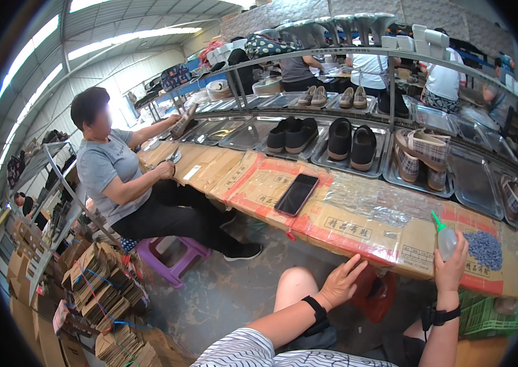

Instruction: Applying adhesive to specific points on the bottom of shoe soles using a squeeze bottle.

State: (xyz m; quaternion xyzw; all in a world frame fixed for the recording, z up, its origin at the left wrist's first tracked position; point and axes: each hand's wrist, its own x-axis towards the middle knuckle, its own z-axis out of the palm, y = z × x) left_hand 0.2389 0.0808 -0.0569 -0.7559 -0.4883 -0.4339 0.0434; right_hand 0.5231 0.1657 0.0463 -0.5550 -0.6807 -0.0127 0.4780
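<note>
My right hand (452, 264) is wrapped round a translucent squeeze bottle (447, 243), which stands on the cardboard-covered table with its green nozzle (437, 220) pointing up. Just to the right of it lies a heap of small blue-grey pieces (485, 249), too small to name. My left hand (341, 282) is by the front edge of the table, fingers stretched out and nothing in them. Both wrists wear black straps. Farther left on the cardboard (366, 205) lies a dark-screened phone (297, 194).
Metal trays (477, 186) line the back of the table, holding black shoes (352, 144) and plaid shoes (424, 153). A co-worker (109, 165) sits at the left on a purple stool (170, 257), handling a shoe. Flattened cardboard (97, 287) is stacked lower left; a green crate (491, 315) stands below the table.
</note>
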